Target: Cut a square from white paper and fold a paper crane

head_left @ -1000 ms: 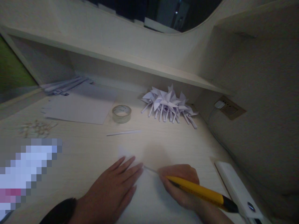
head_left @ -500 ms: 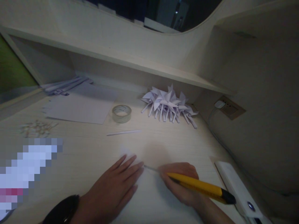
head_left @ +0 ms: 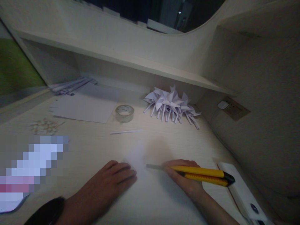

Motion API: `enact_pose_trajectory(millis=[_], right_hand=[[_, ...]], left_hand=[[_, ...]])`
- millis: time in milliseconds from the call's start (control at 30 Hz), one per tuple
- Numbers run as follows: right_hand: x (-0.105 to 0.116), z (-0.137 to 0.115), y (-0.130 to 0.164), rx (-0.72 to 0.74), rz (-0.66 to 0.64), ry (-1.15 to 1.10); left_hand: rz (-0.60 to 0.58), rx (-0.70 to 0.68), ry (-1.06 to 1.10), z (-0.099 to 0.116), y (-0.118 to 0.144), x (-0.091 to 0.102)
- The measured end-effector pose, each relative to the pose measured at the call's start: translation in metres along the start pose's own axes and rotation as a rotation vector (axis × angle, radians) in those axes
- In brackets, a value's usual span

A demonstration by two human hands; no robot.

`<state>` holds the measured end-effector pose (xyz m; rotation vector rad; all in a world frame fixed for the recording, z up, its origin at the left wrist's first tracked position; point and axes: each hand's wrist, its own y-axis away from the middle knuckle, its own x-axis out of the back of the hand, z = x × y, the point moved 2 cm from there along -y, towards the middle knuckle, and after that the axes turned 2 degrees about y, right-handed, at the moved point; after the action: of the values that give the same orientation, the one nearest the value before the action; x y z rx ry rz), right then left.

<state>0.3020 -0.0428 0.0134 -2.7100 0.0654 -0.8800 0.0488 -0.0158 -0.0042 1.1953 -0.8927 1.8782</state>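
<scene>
The right hand [head_left: 187, 182] is clenched around a yellow utility knife [head_left: 201, 175], blade extended leftward over a white paper sheet [head_left: 150, 193] at the near edge of the worktop [head_left: 93, 147]. The left hand [head_left: 112, 181] lies released, fingers curled, pressing the sheet's left part. Beyond the sheet: a thin paper strip [head_left: 126, 132], a tape roll [head_left: 124, 113], a paper stack [head_left: 82, 107] and folded paper pinwheels [head_left: 172, 104] along the far edge. A white device [head_left: 241, 190] lies at the right edge, just beside the knife's butt.
</scene>
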Motion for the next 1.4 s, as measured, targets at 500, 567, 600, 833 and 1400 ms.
enact_pose_trajectory(millis=[500,567,600,833,1400], right_hand=[[-0.010,-0.015,0.013,0.150,-0.041,0.183],[-0.012,-0.021,0.013,0.178,-0.038,0.208],[-0.012,-0.023,0.012,0.193,-0.037,0.217],[-0.013,-0.028,0.009,0.273,-0.042,0.235],[-0.015,-0.018,0.017,0.278,-0.066,0.241]], left_hand=[[0.086,-0.008,0.091,-0.001,0.009,-0.017],[0.081,0.013,0.107,-0.001,0.009,-0.016],[0.081,0.019,0.115,-0.001,0.009,-0.016],[0.060,0.010,0.126,-0.001,0.006,-0.014],[0.027,0.018,0.101,-0.002,0.006,-0.017]])
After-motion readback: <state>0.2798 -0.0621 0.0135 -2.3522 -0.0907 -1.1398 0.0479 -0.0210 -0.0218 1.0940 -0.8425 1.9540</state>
